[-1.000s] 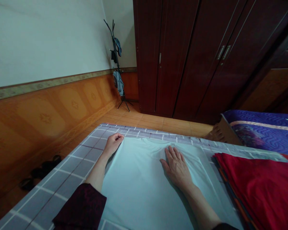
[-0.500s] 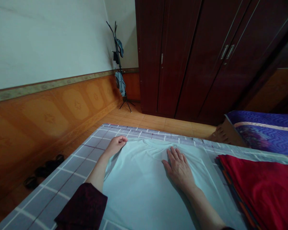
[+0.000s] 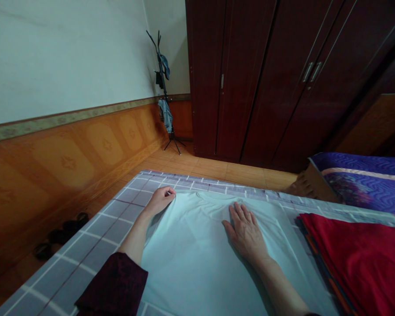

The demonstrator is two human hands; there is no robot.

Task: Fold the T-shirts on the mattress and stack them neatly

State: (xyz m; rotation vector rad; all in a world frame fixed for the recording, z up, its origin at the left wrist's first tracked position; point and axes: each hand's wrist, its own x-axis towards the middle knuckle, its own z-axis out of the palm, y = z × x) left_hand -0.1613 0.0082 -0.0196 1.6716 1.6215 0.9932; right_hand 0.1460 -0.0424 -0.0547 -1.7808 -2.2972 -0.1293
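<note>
A pale mint T-shirt [image 3: 197,254] lies spread on a grey checked bedsheet [image 3: 95,239], its neckline toward the far edge and small creases below the collar. My left hand [image 3: 160,199] pinches the shirt's far left corner near the shoulder, fingers closed on the fabric. Flat on the shirt's upper right part rests my right hand [image 3: 246,230], with its fingers stretched out and the thumb apart. The shirt's near end runs out of view at the bottom.
To the right lies a stack of folded clothes [image 3: 365,259], red on top. Beyond the bed stand a dark red wardrobe [image 3: 250,87] and a coat rack [image 3: 164,87]. A purple-covered bed [image 3: 368,180] is at the right; dark shoes [image 3: 59,237] sit on the floor at left.
My left hand has shifted very slightly to the right with the shirt's corner. My right hand stays in place on the fabric.
</note>
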